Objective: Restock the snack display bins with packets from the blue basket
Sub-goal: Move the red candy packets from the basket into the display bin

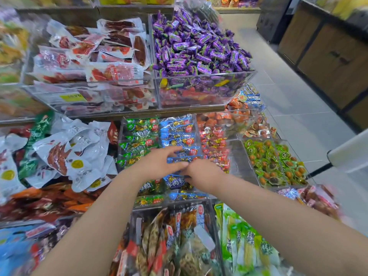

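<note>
Both my hands reach into the middle clear bin [199, 136], over its column of small blue snack packets [177, 136]. My left hand [159, 163] lies flat on the blue packets with its fingers spread and pointing right. My right hand [201, 174] meets it fingertip to fingertip, its fingers curled down onto a blue packet [175, 181]; the grip itself is hidden. A column of green packets [139, 140] lies left of the blue ones, red packets [215, 144] to their right. A blurred blue shape [14, 250] at the bottom left could be the basket.
An upper shelf holds a bin of purple candies [199, 48] and a bin of red-and-white meat packets [95, 60]. White pouches [79, 156] pile up at left, green egg packs [274, 162] at right, long snack bags [179, 242] in front. A tiled aisle [294, 100] runs along the right.
</note>
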Demonstrator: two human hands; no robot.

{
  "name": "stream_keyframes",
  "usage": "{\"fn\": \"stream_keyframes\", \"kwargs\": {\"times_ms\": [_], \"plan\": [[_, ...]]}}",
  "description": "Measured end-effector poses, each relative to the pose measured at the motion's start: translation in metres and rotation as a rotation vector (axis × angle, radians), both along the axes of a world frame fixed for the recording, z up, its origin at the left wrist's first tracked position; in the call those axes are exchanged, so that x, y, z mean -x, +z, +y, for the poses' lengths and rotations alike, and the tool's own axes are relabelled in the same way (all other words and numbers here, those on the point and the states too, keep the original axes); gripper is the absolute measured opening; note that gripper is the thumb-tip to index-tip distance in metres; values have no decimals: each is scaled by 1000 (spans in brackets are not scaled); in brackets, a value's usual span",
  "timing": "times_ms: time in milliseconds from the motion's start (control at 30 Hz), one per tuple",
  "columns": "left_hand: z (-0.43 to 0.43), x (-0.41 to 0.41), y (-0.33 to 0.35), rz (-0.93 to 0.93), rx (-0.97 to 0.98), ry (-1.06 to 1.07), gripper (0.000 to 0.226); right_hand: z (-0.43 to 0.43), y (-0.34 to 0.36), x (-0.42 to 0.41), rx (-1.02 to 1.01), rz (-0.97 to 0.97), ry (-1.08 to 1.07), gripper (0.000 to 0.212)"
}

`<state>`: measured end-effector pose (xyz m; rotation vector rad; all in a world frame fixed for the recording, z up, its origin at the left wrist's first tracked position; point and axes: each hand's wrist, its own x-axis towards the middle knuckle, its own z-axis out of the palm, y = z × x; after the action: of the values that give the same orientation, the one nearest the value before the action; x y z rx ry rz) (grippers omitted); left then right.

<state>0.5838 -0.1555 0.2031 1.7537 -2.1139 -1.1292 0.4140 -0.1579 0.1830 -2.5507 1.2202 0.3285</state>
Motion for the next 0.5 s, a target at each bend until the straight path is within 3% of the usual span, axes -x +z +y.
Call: {"fn": "stream_keyframes", "kwargs": {"times_ms": [100,200,300,400,500], "plan": [[17,1,-7,-261,209,-237,91,3,2,12,-73,-148,-109,19],[31,4,-22,-456,331,-304,91,27,-5,29,79,-437,-258,63],[35,5,-32,-488,498,-256,77,58,-20,31,178,-287,-144,106],[37,3,-33,-552,503,-240,88,51,-31,27,244,-206,-134,104],[42,6,-32,-608,453,-250,119,28,-34,26,210,-87,-182,100]]}}
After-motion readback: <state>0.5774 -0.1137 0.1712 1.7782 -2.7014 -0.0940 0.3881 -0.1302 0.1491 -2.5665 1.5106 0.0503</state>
